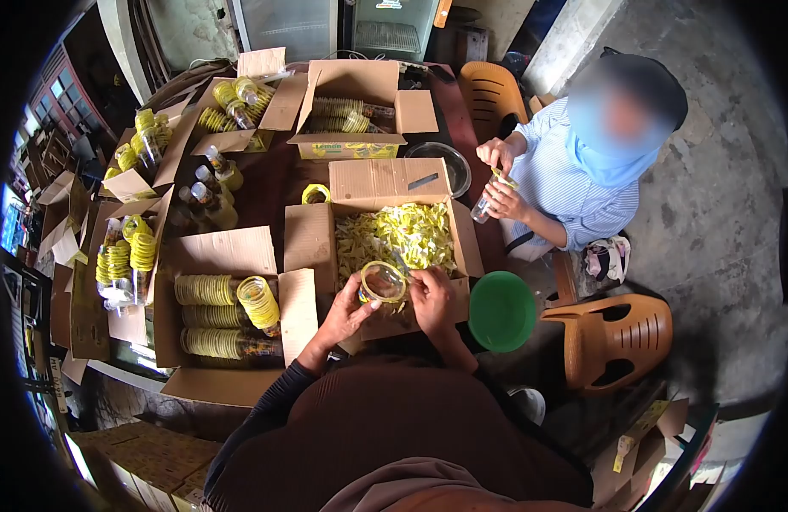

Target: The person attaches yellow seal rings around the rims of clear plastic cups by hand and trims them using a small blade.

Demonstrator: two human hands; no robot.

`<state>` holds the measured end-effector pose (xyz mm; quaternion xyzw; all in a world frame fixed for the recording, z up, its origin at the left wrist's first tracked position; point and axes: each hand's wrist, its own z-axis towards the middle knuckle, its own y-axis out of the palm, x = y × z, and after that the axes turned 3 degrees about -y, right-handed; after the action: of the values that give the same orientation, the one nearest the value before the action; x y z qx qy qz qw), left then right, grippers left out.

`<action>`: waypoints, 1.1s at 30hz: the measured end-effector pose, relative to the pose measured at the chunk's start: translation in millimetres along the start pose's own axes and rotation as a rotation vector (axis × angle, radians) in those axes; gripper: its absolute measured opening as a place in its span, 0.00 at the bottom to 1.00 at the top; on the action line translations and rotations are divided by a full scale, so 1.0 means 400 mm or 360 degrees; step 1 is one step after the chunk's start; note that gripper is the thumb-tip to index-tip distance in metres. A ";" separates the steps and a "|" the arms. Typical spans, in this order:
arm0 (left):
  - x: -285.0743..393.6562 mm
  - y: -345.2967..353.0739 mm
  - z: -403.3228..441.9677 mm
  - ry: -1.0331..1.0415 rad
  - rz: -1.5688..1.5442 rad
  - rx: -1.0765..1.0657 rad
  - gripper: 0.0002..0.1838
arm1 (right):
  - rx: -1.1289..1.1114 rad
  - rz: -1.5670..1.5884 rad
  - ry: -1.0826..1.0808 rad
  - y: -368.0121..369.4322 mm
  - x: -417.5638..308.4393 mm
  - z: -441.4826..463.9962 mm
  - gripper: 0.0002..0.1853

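Over the near edge of an open cardboard box point(309, 241) full of yellow and white pieces point(394, 232), my left hand point(350, 314) is closed round a clear plastic cup point(383, 282) with a yellow rim. The cup is tilted, its mouth towards me. Close to its right side is my right hand point(432, 297), fingers bent together; whatever they pinch is too small to make out. Left of this box, another open box point(223, 249) holds rows of stacked yellow-rimmed cups point(208, 290), with one short stack point(257, 304) lying on top.
Across the table's right side a co-worker point(573, 162) holds a clear cup point(482, 207). A green basin point(502, 311) is right of the box. More cup boxes point(351, 149) stand behind, with bottles point(223, 171) at the left. Orange chairs point(616, 337) stand at the right.
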<state>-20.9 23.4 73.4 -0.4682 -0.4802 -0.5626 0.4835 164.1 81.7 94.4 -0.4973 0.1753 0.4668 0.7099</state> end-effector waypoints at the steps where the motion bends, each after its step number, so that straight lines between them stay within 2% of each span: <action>1: 0.005 -0.006 0.002 -0.0002 0.0001 0.0006 0.29 | -0.0005 0.0004 -0.0001 -0.010 0.000 0.000 0.09; 3: 0.010 -0.018 0.007 0.0180 0.0288 0.0068 0.30 | 0.0075 -0.0066 -0.0110 -0.036 -0.012 0.002 0.07; 5: 0.004 -0.032 0.010 0.0150 0.0352 0.0075 0.32 | 0.0092 -0.0060 -0.0155 -0.055 -0.024 0.004 0.06; 8: 0.023 -0.037 0.005 0.0076 0.0704 0.0133 0.37 | 0.0041 0.0062 -0.0138 -0.077 -0.036 -0.004 0.06; 10: 0.049 -0.035 0.005 0.0135 0.0815 0.0117 0.38 | -0.0182 0.0319 0.0042 -0.093 -0.046 -0.003 0.04; 11: 0.054 -0.034 0.006 0.0199 0.0927 0.0100 0.40 | -0.0183 0.0319 0.0049 -0.094 -0.036 -0.006 0.04; 13: 0.044 -0.038 0.010 0.0181 0.0987 0.0068 0.40 | -0.0462 0.0510 0.0182 -0.095 -0.001 -0.011 0.07; 14: 0.036 -0.042 0.009 0.0169 0.1050 0.0041 0.40 | -0.0462 0.0510 0.0187 -0.098 0.011 -0.009 0.07; 16: 0.010 -0.053 0.009 0.0269 0.1058 0.0067 0.39 | -0.0258 0.0034 0.0221 -0.105 0.030 0.002 0.08; 19: 0.015 -0.060 0.014 0.0445 0.1101 0.0125 0.37 | -0.0138 0.0290 0.0134 -0.107 0.031 0.012 0.06; 21: 0.015 -0.059 0.012 0.0518 0.1140 0.0136 0.36 | -0.0266 0.0247 0.0166 -0.106 0.018 0.001 0.06; 23: -0.002 -0.049 0.013 0.0216 0.0551 0.0298 0.34 | -0.0209 0.0447 0.0131 -0.087 0.014 -0.009 0.06; 25: 0.020 -0.037 0.014 0.0151 0.0397 0.0254 0.31 | -0.0190 0.0420 0.0127 -0.082 -0.011 -0.014 0.06; 27: 0.014 -0.026 0.006 -0.0074 -0.0057 0.0249 0.30 | -0.0038 0.0321 0.0087 -0.075 -0.044 -0.017 0.06; 29: 0.012 -0.013 0.007 -0.0096 -0.0110 0.0206 0.31 | 0.0001 0.0286 -0.0024 -0.058 -0.043 -0.028 0.07; 31: 0.005 0.004 0.011 0.0098 0.0013 0.0259 0.30 | 0.0045 0.0245 -0.0130 -0.048 -0.049 -0.039 0.08; 33: 0.009 0.012 0.006 0.0038 0.0007 0.0265 0.30 | 0.0049 0.0081 -0.0309 -0.043 -0.060 -0.045 0.11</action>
<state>-16.5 25.1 77.4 -0.4206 -0.5185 -0.5251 0.5278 170.3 53.0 112.6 -0.4342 0.1254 0.5280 0.7190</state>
